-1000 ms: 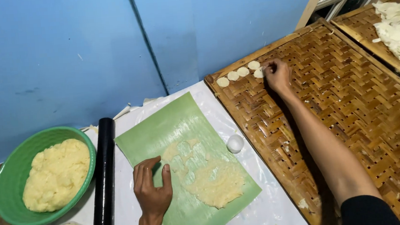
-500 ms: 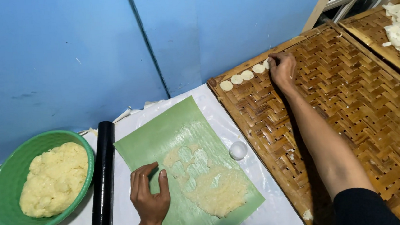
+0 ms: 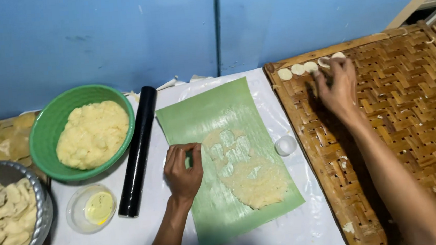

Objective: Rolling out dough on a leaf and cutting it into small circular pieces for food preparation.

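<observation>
My left hand (image 3: 182, 170) rests flat on the left edge of a green banana leaf (image 3: 212, 117), pinning it to the table, fingers apart. A thin sheet of pale dough (image 3: 250, 174) with round holes cut out lies on the leaf. My right hand (image 3: 337, 84) reaches over a woven bamboo tray (image 3: 410, 123) and touches a small dough disc (image 3: 323, 62) at the tray's far left corner. Other small dough discs (image 3: 297, 70) lie in a row beside it.
A green bowl (image 3: 48, 141) of yellow dough sits at the left, with a black rolling pin (image 3: 138, 149) beside it. A small clear dish (image 3: 91, 209) of yellow liquid and a metal pan (image 3: 39, 224) of dough pieces are at the lower left. A small white round cutter (image 3: 285, 145) lies between leaf and tray.
The view has shifted right and closer. My right hand stays at the row of discs on the tray corner. My left hand remains on the leaf.
</observation>
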